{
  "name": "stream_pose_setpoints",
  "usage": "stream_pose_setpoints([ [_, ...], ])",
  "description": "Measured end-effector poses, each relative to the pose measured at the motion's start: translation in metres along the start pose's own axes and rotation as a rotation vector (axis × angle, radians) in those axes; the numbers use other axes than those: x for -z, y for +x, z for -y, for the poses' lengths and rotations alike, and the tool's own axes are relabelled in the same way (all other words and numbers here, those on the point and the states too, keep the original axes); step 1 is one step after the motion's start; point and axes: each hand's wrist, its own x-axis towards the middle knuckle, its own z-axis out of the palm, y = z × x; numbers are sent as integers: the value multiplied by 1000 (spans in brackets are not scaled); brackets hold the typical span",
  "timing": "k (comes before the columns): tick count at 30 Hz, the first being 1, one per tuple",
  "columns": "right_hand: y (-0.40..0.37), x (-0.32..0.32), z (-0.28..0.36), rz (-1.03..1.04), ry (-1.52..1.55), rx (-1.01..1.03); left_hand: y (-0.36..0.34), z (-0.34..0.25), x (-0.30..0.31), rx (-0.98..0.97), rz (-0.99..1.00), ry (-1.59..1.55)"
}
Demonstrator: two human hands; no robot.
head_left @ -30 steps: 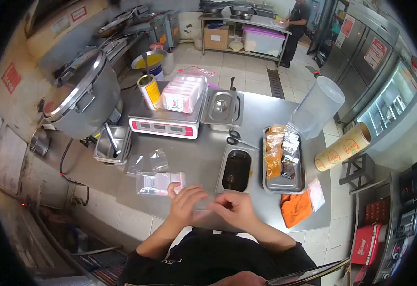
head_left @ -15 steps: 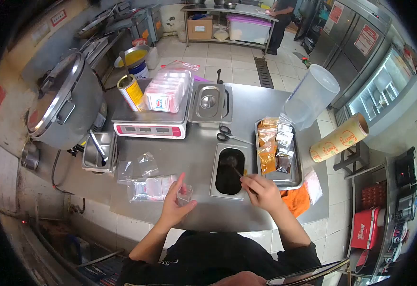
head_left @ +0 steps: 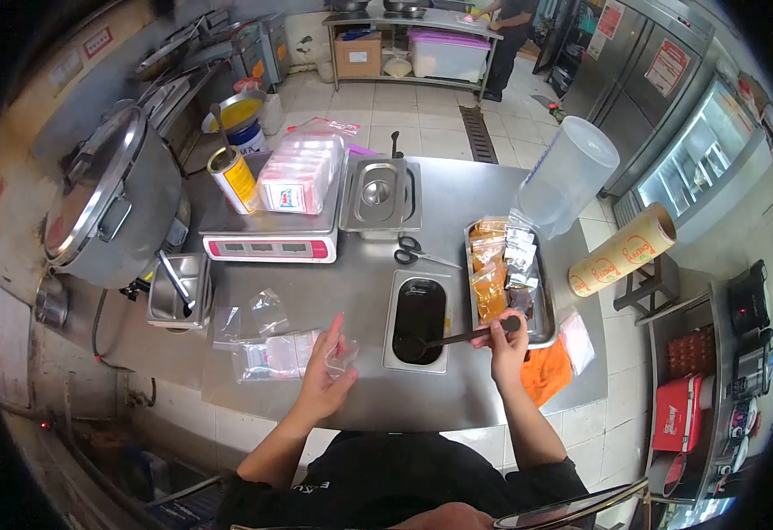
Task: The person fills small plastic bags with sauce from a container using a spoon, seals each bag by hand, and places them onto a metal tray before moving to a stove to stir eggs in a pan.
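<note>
My left hand holds a small clear plastic bag between thumb and fingers, the index finger pointing up. More clear bags lie flat on the steel table just left of it. My right hand grips the dark handle of a ladle near its end. The ladle's bowl is down in dark liquid inside a rectangular steel container, mostly hidden. Beyond my right hand, a steel tray carries filled sachets, some orange-brown and some dark.
A scale bears a yellow can and a stack of packets. Scissors lie behind the container, near a lidded steel pan. An orange cloth, plastic jug and film roll are rightward. Another person stands far back.
My right hand has moved right and slightly up, tilting the ladle handle lower across the container's right rim. The ladle's bowl has moved toward me in the liquid. My left hand keeps its bag.
</note>
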Motion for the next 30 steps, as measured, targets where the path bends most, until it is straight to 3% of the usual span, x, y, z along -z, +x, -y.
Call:
stream_pose_setpoints([
  [7, 11, 20, -15, -243, 268, -140, 27, -11, -12, -62, -9, 167],
  [20, 19, 67, -2, -320, 342, -39, 65, 7, -55, -181, 21, 157],
  [30, 54, 36, 78, -207, 401, 77, 80, 15, -78, -192, 57, 258],
])
